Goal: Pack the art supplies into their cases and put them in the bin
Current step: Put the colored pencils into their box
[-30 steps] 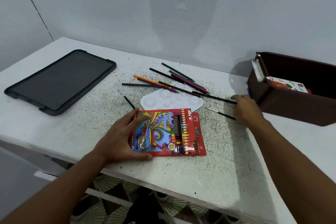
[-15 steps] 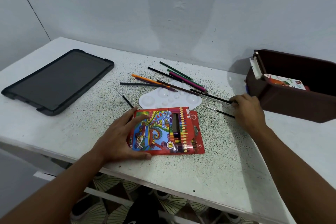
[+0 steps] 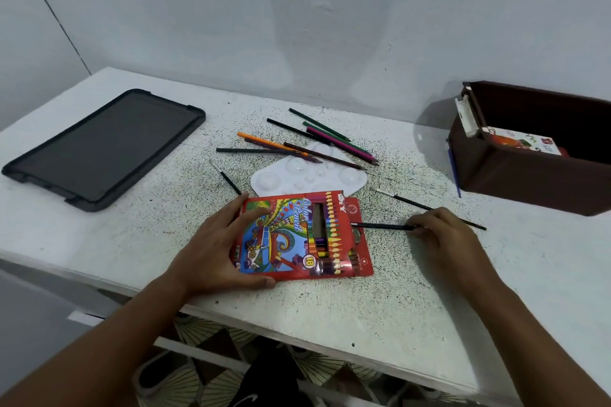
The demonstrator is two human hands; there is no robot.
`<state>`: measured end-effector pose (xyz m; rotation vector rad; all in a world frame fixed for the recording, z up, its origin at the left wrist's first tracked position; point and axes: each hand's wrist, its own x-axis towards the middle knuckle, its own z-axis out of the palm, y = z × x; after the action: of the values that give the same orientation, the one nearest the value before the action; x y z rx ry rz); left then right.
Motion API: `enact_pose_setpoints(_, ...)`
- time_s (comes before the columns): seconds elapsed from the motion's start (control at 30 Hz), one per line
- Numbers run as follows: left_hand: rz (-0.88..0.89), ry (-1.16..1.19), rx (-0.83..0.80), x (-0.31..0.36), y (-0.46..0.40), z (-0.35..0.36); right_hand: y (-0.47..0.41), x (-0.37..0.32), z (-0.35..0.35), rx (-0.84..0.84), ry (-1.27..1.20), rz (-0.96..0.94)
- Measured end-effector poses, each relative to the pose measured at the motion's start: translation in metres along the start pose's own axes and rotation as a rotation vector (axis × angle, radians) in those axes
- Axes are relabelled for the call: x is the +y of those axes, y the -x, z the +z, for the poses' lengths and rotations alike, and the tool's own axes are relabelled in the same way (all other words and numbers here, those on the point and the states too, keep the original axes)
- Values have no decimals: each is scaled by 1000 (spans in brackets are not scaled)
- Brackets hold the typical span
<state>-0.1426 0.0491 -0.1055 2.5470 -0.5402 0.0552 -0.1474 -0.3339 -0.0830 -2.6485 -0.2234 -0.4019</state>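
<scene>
A red colour-pencil box (image 3: 299,236) lies flat near the table's front edge. My left hand (image 3: 215,249) grips its left side, thumb under the near edge. My right hand (image 3: 443,239) pinches a dark pencil (image 3: 380,226) whose tip points at the box's open right end. Several loose colour pencils (image 3: 314,145) lie scattered behind a white paint palette (image 3: 309,175). One thin paintbrush (image 3: 228,178) lies left of the palette and another (image 3: 413,202) lies right of it. The dark brown bin (image 3: 535,175) stands at the right with a printed box inside.
A black tablet in a case (image 3: 102,145) lies at the left of the white table (image 3: 99,241). A blue pen (image 3: 453,172) leans against the bin's left wall. The wall runs close behind the table. The table's front edge is just below my hands.
My right hand picked up a dark pencil from beside the bin and brought it left and toward me, to the box's open end. My left hand kept its hold on the box.
</scene>
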Motion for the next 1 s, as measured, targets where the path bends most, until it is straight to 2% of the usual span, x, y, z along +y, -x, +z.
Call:
enact_pose_setpoints(0.1,-6,4,-4,0,-1,-1,1,-28,13,19,-177,-17)
enact_pose_setpoints(0.2,-8,5,-6,1,-1,-1,-1,-44,22,-94,-241,-26)
enact_pose_setpoints(0.37,-9,9,-7,2,0,-1,-3,-65,34,-114,-310,-41)
enact_pose_setpoints(0.5,-8,14,-5,2,0,0,-5,-64,34,-159,-344,14)
enact_pose_setpoints(0.63,1,58,37,1,0,-1,-15,-64,28,-155,-479,123)
enact_pose_setpoints(0.67,3,79,56,0,0,-1,-22,-64,27,-139,-470,141)
enact_pose_setpoints(0.87,16,118,136,-3,-1,1,-94,-64,37,-7,-11,60)
enact_pose_setpoints(1.0,-9,97,157,-5,-2,3,-124,-65,48,-155,233,113)
